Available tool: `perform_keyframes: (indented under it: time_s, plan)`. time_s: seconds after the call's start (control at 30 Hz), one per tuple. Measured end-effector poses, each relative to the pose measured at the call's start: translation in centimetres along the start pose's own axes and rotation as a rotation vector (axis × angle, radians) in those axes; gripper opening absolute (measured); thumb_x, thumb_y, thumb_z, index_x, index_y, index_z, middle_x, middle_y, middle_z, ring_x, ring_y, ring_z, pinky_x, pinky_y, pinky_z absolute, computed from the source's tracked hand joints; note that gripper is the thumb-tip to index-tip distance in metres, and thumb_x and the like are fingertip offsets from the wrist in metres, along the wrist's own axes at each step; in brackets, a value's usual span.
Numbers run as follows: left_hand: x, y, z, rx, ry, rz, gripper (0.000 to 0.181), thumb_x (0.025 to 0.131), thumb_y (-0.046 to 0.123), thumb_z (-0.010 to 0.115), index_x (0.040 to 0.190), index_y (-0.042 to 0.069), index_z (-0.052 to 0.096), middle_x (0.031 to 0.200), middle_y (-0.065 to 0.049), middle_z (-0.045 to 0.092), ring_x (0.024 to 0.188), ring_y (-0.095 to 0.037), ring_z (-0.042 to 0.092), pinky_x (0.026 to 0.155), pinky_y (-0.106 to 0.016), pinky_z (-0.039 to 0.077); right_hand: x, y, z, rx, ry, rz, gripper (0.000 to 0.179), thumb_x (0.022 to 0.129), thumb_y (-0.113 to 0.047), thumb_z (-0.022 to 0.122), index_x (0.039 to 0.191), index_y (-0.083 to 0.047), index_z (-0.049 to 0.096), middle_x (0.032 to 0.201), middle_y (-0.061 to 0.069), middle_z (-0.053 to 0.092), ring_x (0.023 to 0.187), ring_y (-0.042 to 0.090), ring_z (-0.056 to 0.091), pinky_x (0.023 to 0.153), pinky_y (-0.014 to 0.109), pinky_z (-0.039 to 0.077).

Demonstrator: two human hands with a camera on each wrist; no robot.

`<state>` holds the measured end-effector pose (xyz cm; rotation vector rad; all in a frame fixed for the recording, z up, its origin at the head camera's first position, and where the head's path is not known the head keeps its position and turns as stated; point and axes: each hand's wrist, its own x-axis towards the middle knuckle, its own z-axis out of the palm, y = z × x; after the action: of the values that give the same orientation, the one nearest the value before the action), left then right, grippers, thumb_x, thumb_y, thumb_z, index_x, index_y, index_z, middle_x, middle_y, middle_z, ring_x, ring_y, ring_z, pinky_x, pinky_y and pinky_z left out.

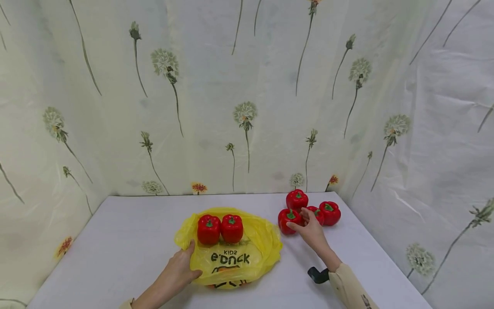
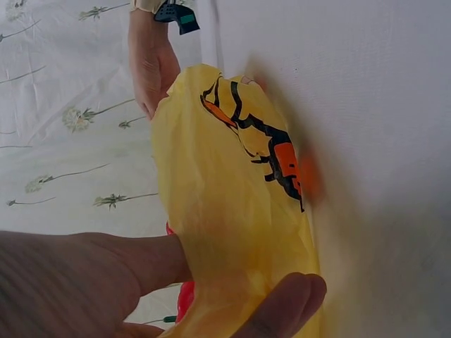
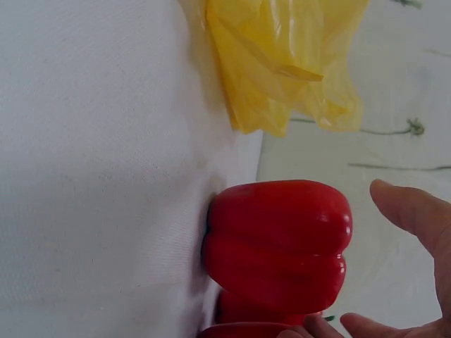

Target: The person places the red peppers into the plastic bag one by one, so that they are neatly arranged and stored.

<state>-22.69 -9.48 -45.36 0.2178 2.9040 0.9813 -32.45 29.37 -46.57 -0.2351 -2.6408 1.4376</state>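
A yellow plastic bag (image 1: 266, 240) with printed lettering lies spread in the middle, its mouth held up on the left. Two red bell peppers (image 1: 209, 231) stand side by side at the bag, green stems up. My left hand (image 1: 178, 265) grips the bag's near left edge, thumb on one side of the film and fingers on the other. To the right, my right hand (image 1: 313, 234) hovers at a red bell pepper (image 3: 278, 246), thumb and fingers spread apart above it. It holds nothing.
Behind and beside the right hand stand several more red bell peppers (image 1: 297, 199), partly covered by its fingers. A black wrist device (image 1: 318, 275) sits by the right sleeve. Flower-printed curtains (image 1: 208, 107) border the white table (image 1: 135, 231) at the back and sides.
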Motion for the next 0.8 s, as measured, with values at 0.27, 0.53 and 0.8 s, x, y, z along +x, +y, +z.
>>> perform_keyframes:
  time_s: [0.27, 0.53, 0.8]
  plan:
    - [0.1, 0.1, 0.1, 0.002, 0.000, -0.005, 0.090, 0.071, 0.010, 0.083, 0.142, -0.013, 0.033, 0.136, -0.037, 0.045, 0.102, -0.033, 0.059, 0.077, -0.042, 0.057, 0.6, 0.9, 0.9, -0.009, -0.007, 0.024, 0.093, 0.082, -0.036, 0.076, 0.150, -0.002, 0.023, 0.151, 0.025, 0.032, 0.138, 0.041, 0.031, 0.105, 0.053, 0.040]
    - [0.0, 0.0, 0.2, 0.009, 0.007, 0.010, 0.089, 0.071, 0.010, 0.083, 0.142, -0.014, 0.034, 0.137, -0.037, 0.044, 0.116, -0.044, 0.055, 0.087, -0.050, 0.053, 1.2, 1.9, 2.2, -0.068, -0.012, 0.053, 0.097, 0.081, -0.042, 0.076, 0.149, 0.000, 0.020, 0.150, 0.026, 0.031, 0.135, 0.042, 0.031, 0.104, 0.056, 0.040]
    - [0.0, 0.0, 0.2, 0.006, 0.000, 0.007, 0.089, 0.071, 0.010, 0.083, 0.142, -0.014, 0.034, 0.136, -0.037, 0.045, 0.114, -0.042, 0.056, 0.086, -0.049, 0.054, 1.5, 2.1, 2.7, -0.062, -0.025, 0.078, 0.102, 0.080, -0.044, 0.076, 0.149, 0.002, 0.017, 0.149, 0.027, 0.030, 0.135, 0.043, 0.031, 0.105, 0.058, 0.038]
